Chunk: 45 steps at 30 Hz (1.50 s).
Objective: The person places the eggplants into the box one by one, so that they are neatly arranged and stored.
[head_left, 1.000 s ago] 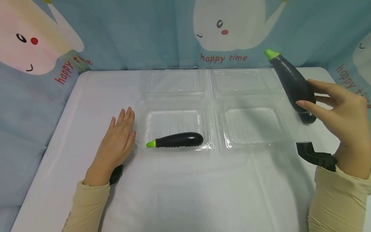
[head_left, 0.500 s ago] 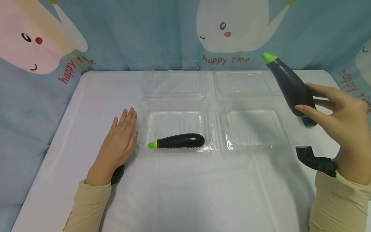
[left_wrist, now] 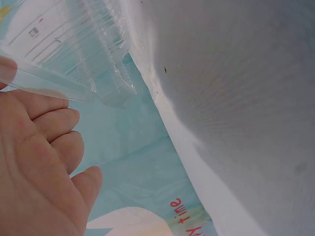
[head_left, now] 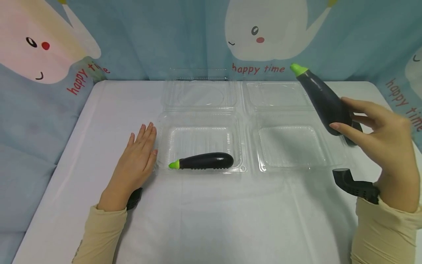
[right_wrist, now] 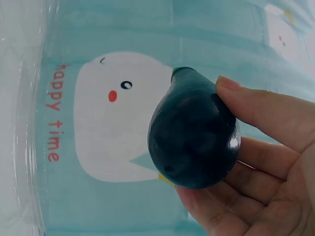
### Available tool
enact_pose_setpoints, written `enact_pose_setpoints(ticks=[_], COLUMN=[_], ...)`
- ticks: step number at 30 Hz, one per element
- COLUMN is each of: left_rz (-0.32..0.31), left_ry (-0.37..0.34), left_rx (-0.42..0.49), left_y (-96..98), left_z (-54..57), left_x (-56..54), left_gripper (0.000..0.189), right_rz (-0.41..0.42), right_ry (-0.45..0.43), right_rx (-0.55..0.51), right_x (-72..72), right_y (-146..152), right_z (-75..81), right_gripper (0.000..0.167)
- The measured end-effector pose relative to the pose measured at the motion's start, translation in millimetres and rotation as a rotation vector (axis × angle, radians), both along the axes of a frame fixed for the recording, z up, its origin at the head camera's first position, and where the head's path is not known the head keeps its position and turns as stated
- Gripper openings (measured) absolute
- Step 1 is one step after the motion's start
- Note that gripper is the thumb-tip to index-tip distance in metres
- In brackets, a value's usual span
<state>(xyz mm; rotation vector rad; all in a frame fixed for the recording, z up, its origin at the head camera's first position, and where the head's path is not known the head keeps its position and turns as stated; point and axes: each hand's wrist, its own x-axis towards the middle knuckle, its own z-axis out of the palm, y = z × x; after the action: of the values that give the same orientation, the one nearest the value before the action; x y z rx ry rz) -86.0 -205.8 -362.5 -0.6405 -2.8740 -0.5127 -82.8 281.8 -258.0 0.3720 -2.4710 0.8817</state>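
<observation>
In the head view, my right hand (head_left: pixel 385 135) holds a dark eggplant (head_left: pixel 323 102) with a green tip above the table's right side. Thumb and fingers grip its thick end, as the right wrist view shows; the eggplant (right_wrist: pixel 194 135) points away there. Behind this hand, another dark object (head_left: pixel 357 128) is mostly hidden. A smaller-looking black eggplant (head_left: pixel 207 160) lies along the front of the left clear plastic container (head_left: pixel 242 146). My left hand (head_left: pixel 133 161) rests at that container's left edge with fingers straight. The left wrist view shows its palm (left_wrist: pixel 34 162) near the clear rim.
To the right stands a second clear plastic container (head_left: pixel 287 165), its lid (head_left: pixel 277 93) laid back, like the left container's lid (head_left: pixel 201 93). A white cloth covers the table (head_left: pixel 230 220). A blue printed curtain (head_left: pixel 165 40) hangs behind.
My right hand has moved slightly left and down with the eggplant, showing more of the dark object behind its fingers. The left hand has stayed at the container's edge.
</observation>
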Motion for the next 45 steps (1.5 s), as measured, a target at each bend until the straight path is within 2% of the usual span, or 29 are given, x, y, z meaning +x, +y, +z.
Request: enact_pose_setpoints(ticks=[8,17,21,26,30,37,45], left_rz=[0.001,0.002,0.001,-0.002,0.003,0.008,0.003], left_ry=[-0.007,-0.037,-0.037,-0.017,-0.015,-0.030,-0.022], left_rx=[-0.003,-0.002,0.003,0.006,0.000,-0.009,-0.006], left_y=[1.0,1.2,1.6,2.1,1.4,1.9,1.6], left_z=[4.2,3.2,1.7,0.7,1.6,2.5,1.9], left_x=[-0.2,2.0,3.1,3.6,2.9,2.4,1.9], left_gripper=[0.054,0.053,0.053,0.054,0.054,0.054,0.054], right_rz=[0.020,0.126,0.189,0.230,0.247,0.273,0.306], right_ry=[-0.007,0.023,0.026,0.024,0.021,0.019,-0.005], right_rx=[0.019,0.061,0.041,0.000,-0.015,0.038,0.068], right_x=[2.3,-0.7,-3.3,-6.0,-7.9,-11.9,-16.2], right_y=[-6.7,-16.0,-23.4,-29.2,-34.1,-44.3,-61.3], right_z=[2.5,-1.1,-4.3,-5.7,-4.9,-3.7,-4.6], right_gripper=[0.062,0.058,0.054,0.050,0.051,0.062,0.063])
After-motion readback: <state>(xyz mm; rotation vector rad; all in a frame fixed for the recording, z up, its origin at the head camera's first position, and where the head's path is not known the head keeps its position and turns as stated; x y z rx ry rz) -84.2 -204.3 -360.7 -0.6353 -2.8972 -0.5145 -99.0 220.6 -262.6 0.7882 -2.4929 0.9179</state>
